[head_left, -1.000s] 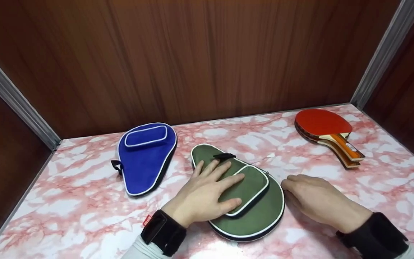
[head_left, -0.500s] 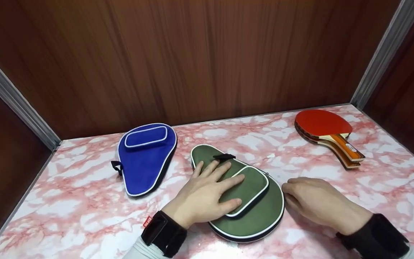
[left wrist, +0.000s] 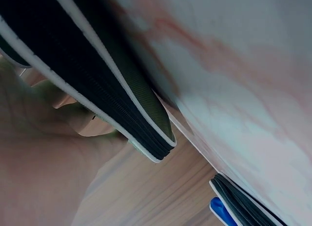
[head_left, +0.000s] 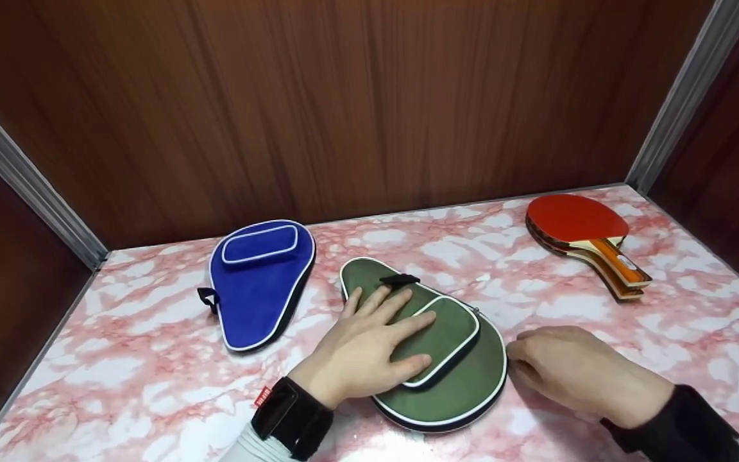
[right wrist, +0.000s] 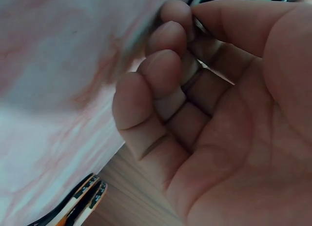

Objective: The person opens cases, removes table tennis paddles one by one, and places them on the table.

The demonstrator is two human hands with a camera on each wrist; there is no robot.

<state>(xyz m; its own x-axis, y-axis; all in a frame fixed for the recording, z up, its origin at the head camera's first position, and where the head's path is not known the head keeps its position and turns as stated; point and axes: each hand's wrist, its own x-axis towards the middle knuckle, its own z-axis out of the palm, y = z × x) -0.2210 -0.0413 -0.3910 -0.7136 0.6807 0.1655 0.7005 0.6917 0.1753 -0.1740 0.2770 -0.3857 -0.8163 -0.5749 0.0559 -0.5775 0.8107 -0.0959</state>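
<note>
Likely soft, the green case lies inside the desk's back edge, left hand flat atop, right hand pinching its graspable rim.

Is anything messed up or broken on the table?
Nothing looks spilled or broken. The green case and blue case lie flat. Only the stacked paddles look a bit crooked: the lower handle sticks out from under the upper one.

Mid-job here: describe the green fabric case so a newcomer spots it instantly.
On the pink-white marbled tabletop, look front and centre, nearer than the blue paddle-shaped fabric case and the stacked red-topped bats. There lies the olive-green paddle-shaped fabric case. It alone is green and, unlike the blue one's, its broad round end lies nearest the viewer.
</note>
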